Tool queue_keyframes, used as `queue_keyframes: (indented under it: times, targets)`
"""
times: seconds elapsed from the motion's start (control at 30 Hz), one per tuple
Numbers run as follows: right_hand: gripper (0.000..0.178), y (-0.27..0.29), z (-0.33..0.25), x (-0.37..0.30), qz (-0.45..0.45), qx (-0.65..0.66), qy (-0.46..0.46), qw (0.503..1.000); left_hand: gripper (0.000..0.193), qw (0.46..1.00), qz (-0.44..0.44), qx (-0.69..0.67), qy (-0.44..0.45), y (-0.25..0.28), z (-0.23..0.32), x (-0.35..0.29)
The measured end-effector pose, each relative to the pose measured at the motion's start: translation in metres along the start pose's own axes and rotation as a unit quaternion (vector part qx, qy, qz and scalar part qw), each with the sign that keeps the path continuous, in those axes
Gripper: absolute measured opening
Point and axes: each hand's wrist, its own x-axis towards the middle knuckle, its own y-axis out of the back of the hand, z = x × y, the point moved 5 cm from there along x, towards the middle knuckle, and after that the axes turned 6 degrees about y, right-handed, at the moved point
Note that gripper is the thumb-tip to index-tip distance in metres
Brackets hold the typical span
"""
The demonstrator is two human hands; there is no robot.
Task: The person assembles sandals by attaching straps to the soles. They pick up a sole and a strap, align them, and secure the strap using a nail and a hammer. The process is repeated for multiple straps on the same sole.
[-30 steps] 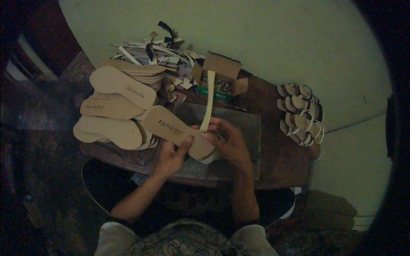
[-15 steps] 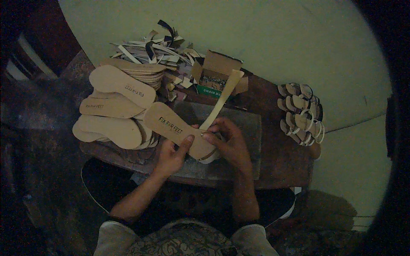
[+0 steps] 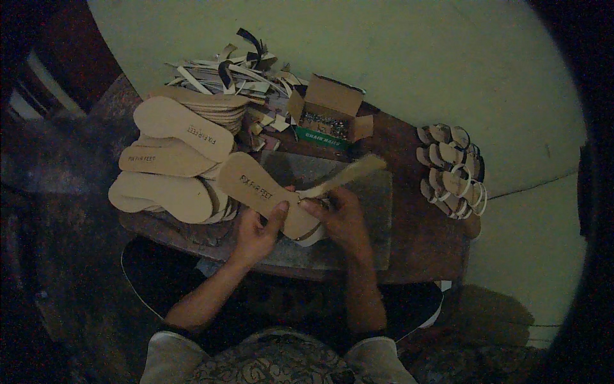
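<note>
A tan shoe insole (image 3: pixel 249 182) with dark print slants above the work surface, its broad end toward the upper left. My left hand (image 3: pixel 259 233) is closed round its middle, thumb on top. My right hand (image 3: pixel 345 221) pinches the same insole near its other end, thumb on its face. A long pale strip (image 3: pixel 345 177) juts from the insole's far edge behind my right fingers, its free end blurred. Below the insole's near end shows a whitish piece (image 3: pixel 311 238), partly hidden. Whether my right fingers also grip the strip is hidden.
Stacked insoles (image 3: pixel 169 198) lie at the left. Behind them is a heap of cut strips (image 3: pixel 249 83). An open cardboard box (image 3: pixel 332 99) of small nails stands at the back. A grey slab (image 3: pixel 374 230) lies under my hands. Several small sandals (image 3: pixel 451 153) sit at the right.
The pale strip's free end has swung down to the right. My right hand has shifted slightly; my left hand keeps its hold on the insole.
</note>
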Motion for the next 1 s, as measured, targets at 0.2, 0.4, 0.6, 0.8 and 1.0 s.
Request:
queue_keyframes:
  times: [0.2,0.4,0.6,0.8,1.0]
  targets:
    - [0.019,-0.002,-0.005,0.002,-0.005,-0.022,0.034,0.999,0.028,1.0,-0.002,-0.001,0.026,0.001,-0.003,0.0]
    - [0.017,-0.003,-0.003,-0.002,0.023,-0.087,0.023,0.996,0.027,0.999,0.007,-0.025,-0.024,0.0,-0.003,0.002]
    - [0.017,-0.007,-0.013,-0.002,0.023,-0.045,0.002,0.999,0.028,0.999,0.021,0.017,-0.034,0.003,-0.005,0.002]
    - [0.021,-0.006,-0.012,-0.002,0.022,-0.085,0.01,0.996,0.027,1.0,0.015,0.0,0.015,0.0,-0.003,0.0]
    - [0.022,-0.008,-0.013,-0.002,0.027,-0.041,-0.031,0.998,0.028,0.999,0.022,0.029,0.004,0.002,-0.005,-0.001]
